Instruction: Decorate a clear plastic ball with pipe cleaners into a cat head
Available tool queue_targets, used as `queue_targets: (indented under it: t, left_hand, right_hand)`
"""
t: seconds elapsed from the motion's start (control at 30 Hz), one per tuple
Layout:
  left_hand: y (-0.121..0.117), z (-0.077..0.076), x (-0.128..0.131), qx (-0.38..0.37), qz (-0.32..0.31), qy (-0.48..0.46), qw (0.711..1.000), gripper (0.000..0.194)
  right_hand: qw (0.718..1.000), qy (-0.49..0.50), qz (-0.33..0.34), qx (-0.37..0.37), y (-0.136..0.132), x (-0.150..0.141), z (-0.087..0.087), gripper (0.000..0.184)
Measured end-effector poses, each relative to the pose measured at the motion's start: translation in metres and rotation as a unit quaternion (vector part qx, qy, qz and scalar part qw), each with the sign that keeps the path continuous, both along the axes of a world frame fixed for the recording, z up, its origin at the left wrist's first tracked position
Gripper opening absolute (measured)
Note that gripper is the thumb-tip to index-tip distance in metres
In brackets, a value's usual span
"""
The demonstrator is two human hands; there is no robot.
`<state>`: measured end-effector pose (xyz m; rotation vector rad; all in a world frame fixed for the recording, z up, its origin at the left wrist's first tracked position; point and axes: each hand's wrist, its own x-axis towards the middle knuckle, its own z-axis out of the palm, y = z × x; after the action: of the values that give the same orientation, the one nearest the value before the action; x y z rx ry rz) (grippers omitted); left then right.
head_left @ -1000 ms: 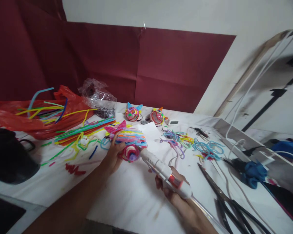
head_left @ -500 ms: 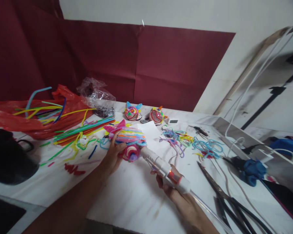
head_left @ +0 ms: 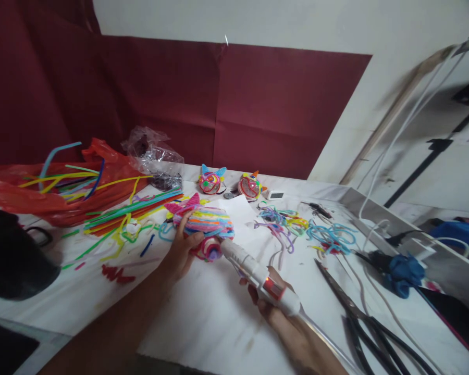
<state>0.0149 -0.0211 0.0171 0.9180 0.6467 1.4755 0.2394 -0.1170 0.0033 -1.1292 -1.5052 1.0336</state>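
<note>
My left hand [head_left: 184,245] is closed around a pipe-cleaner craft [head_left: 211,221], striped in several colours, with pink ears and a round pink coil at its lower end. In my right hand [head_left: 275,307] is a white glue gun [head_left: 250,268] with a lit red part and a clear glue stick trailing from its back. The gun's nozzle points at the craft beside the pink coil; whether the tip touches is hidden. A white sheet of paper [head_left: 244,208] lies partly behind the craft.
Black scissors [head_left: 352,307] lie open at right. Tangled pipe cleaners [head_left: 330,237] sit behind them. Two finished-looking animal heads [head_left: 250,186] stand at the back. On the left are a red plastic bag [head_left: 113,166], a clear bag [head_left: 156,151] and a black container [head_left: 17,255].
The glue gun has shifted slightly left, its nozzle closer against the craft's lower side. My left hand keeps its hold. The whole view has moved a little.
</note>
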Motion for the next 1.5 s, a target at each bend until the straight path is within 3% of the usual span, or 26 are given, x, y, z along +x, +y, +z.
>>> queue_targets:
  t: [0.2, 0.5, 0.83, 1.0, 1.23, 1.5]
  left_hand:
    - [0.002, -0.001, -0.001, 0.011, 0.001, 0.006, 1.0, 0.104]
    - [0.002, 0.0, -0.002, -0.013, 0.035, 0.021, 0.999, 0.086]
    - [0.0, 0.006, 0.003, -0.015, 0.036, 0.018, 0.999, 0.095]
    - [-0.001, 0.004, 0.002, -0.015, 0.022, 0.021, 0.999, 0.098]
    - [0.003, 0.001, 0.0, -0.002, 0.031, -0.001, 1.0, 0.109]
    - [0.003, 0.0, 0.0, 0.007, 0.03, -0.015, 0.999, 0.102]
  right_hand:
    - [0.999, -0.009, 0.031, 0.026, 0.001, 0.007, 0.0, 0.033]
    - [0.998, -0.036, 0.039, 0.039, -0.014, 0.013, 0.016, 0.03]
    - [0.998, -0.009, 0.05, 0.037, -0.003, 0.007, 0.0, 0.027]
    - [0.998, -0.033, 0.044, 0.026, -0.006, 0.006, 0.008, 0.019]
    - [1.0, -0.016, 0.013, -0.006, -0.012, 0.016, 0.008, 0.033]
    - [0.999, -0.018, -0.011, -0.024, -0.017, 0.019, 0.001, 0.039]
